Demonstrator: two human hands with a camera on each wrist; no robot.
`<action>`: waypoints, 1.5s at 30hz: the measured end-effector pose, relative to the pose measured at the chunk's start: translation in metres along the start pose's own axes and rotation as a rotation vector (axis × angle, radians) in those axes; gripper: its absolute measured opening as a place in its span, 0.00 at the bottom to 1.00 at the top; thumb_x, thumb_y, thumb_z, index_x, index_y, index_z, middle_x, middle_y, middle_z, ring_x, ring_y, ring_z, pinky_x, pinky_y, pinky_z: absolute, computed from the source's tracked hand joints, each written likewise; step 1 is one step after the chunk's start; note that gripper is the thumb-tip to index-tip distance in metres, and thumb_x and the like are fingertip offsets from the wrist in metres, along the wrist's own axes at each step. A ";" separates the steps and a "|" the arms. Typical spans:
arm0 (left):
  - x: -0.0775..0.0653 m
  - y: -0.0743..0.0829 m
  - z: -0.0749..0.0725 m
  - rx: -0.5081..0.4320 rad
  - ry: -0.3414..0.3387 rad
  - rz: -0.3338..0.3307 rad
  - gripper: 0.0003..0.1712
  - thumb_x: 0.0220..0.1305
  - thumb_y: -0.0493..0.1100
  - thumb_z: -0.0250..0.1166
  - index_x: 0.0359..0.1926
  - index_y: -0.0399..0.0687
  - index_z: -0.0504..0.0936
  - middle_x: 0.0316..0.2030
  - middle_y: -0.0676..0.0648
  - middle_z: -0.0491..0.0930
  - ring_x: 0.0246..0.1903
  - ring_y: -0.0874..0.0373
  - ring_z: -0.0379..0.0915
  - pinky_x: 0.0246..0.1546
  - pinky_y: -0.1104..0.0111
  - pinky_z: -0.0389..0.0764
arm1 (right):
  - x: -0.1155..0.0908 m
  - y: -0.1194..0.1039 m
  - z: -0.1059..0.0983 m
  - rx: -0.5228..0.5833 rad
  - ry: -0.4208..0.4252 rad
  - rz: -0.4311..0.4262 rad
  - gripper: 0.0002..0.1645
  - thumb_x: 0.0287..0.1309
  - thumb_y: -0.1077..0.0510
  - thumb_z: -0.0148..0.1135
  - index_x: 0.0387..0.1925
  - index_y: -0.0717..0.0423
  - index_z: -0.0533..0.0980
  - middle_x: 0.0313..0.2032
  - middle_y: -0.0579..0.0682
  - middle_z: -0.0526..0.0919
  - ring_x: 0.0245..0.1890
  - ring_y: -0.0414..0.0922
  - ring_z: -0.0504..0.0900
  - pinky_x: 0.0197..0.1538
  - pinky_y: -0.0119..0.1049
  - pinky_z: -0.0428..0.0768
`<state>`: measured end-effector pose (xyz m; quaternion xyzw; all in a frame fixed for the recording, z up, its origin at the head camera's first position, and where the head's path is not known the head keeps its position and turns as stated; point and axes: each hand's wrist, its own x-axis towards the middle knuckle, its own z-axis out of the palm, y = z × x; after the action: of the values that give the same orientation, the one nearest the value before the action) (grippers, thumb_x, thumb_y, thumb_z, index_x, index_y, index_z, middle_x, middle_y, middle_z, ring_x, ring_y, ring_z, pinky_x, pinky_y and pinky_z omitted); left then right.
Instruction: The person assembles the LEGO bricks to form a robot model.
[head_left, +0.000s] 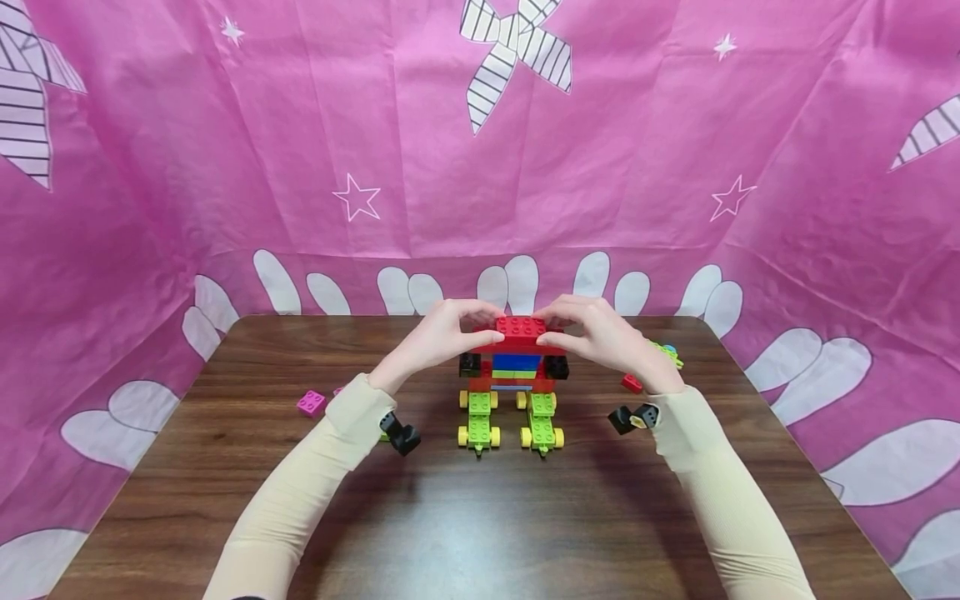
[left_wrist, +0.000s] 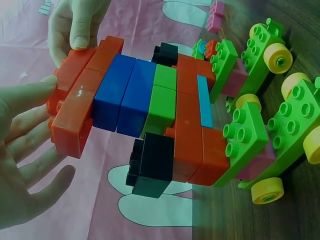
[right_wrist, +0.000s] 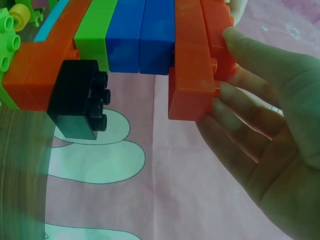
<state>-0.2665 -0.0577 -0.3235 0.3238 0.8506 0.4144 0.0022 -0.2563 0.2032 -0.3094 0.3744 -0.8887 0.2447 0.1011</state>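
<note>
A tower of toy building blocks stands mid-table, with a red brick on top. My left hand pinches that brick's left end, thumb at the front and fingers behind. At its right end, my right hand does the same. Underneath come a wider red layer, blue bricks, green bricks and more red bricks. Black bricks jut out at both sides. The tower stands on two green wheeled bases with yellow wheels.
A magenta brick lies left on the brown wooden table, with more pieces partly hidden by the left forearm. To the right lie a small red brick and green pieces. Pink patterned cloth hangs around the table.
</note>
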 end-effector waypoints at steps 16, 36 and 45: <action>0.001 0.000 0.001 0.008 -0.008 0.015 0.18 0.58 0.51 0.66 0.49 0.53 0.80 0.43 0.53 0.84 0.44 0.63 0.78 0.52 0.66 0.78 | -0.003 -0.001 0.000 0.003 0.042 -0.019 0.19 0.52 0.47 0.67 0.46 0.47 0.81 0.36 0.41 0.85 0.36 0.36 0.80 0.38 0.31 0.79; -0.002 -0.001 0.002 0.015 0.020 0.029 0.20 0.58 0.51 0.66 0.51 0.52 0.80 0.45 0.52 0.84 0.44 0.62 0.79 0.51 0.65 0.78 | -0.003 0.002 -0.002 0.016 0.006 -0.014 0.20 0.53 0.49 0.66 0.50 0.45 0.80 0.43 0.43 0.85 0.43 0.37 0.83 0.45 0.35 0.82; -0.002 -0.002 0.004 0.037 0.036 0.063 0.20 0.58 0.51 0.66 0.51 0.52 0.81 0.44 0.53 0.84 0.43 0.64 0.80 0.49 0.67 0.79 | -0.006 0.001 0.002 0.013 0.041 0.002 0.21 0.52 0.49 0.67 0.49 0.45 0.80 0.43 0.44 0.85 0.42 0.38 0.82 0.43 0.37 0.83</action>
<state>-0.2652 -0.0569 -0.3277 0.3428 0.8475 0.4041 -0.0318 -0.2531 0.2064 -0.3134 0.3691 -0.8851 0.2583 0.1166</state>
